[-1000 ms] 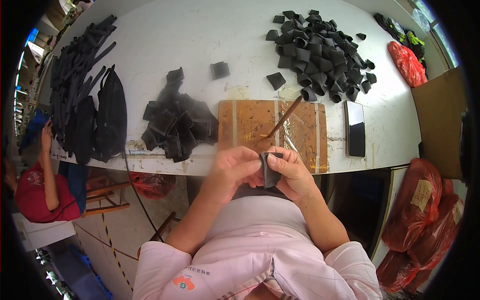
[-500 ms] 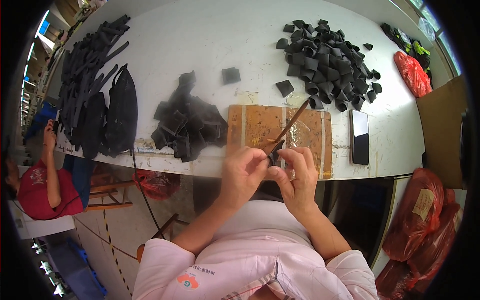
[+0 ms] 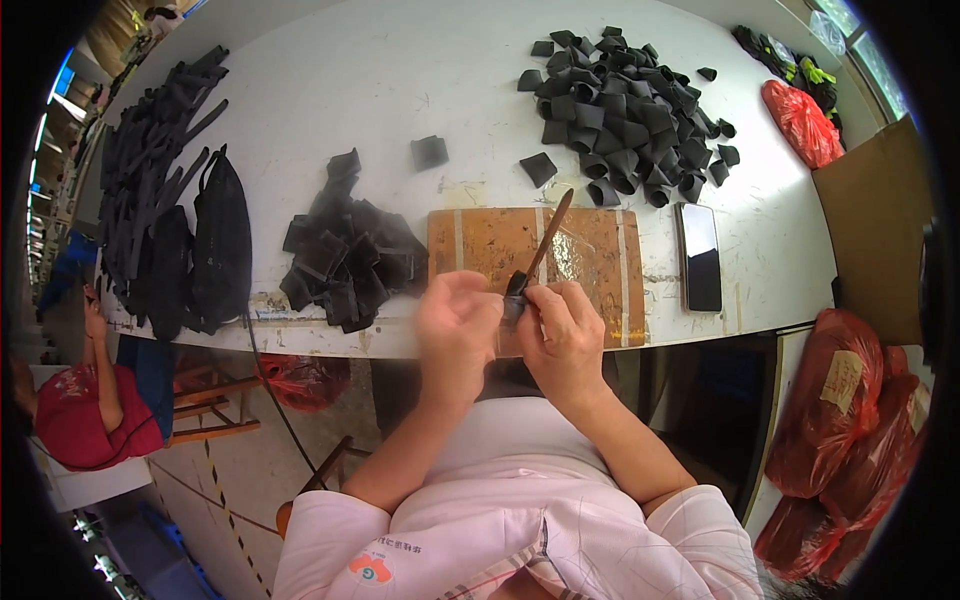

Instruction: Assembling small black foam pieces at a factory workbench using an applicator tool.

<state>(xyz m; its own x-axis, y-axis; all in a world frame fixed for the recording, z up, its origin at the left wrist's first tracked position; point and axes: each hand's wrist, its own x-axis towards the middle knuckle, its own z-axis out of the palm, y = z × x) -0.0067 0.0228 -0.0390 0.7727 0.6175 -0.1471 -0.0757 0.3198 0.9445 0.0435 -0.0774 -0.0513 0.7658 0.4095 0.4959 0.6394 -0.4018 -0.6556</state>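
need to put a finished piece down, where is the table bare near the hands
The bare table runs between the strap bundle on the left and the far pile. A smaller gap lies right of the phone. Crowded: the board, with the near pile against its left edge and the hands over it.

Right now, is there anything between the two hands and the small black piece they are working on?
Nothing visible stands between them. The small black piece is already pinched between the left hand and the right hand, just over the brown board. A thin brown stick rises from the piece toward the pile of folded black pieces.
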